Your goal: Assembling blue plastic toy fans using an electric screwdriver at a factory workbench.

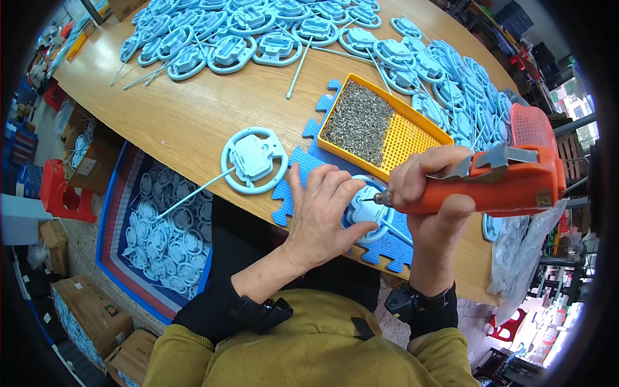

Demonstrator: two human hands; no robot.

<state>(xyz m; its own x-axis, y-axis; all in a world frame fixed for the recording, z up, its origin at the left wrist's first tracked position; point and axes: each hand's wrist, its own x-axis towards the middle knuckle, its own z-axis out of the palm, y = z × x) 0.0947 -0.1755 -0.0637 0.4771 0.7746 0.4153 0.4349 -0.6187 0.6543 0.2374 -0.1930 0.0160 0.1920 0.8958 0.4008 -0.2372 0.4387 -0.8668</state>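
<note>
My right hand (pixel 433 187) is wrapped around a red electric screwdriver (pixel 500 187) with a metal lever on its side. The tool lies nearly level, its bit pointing left onto a light-blue plastic ring part with a stick (pixel 362 211). My left hand (pixel 319 216) holds that part by its left side, thumb at the near edge and fingers at the far edge, partly covering it. Underneath is a blue foam mat (pixel 394 245) with jigsaw edges. Left of my left hand lies another ring part (pixel 253 158), its stick jutting past the table edge.
A yellow tray (pixel 422 132) of small metal screws (pixel 358 122) stands beyond my hands. Similar parts pile across the table's far side (pixel 274 45) and right. A blue-rimmed bin (pixel 106 235) of such parts sits below left. Plastic bags (pixel 525 248) hang at right.
</note>
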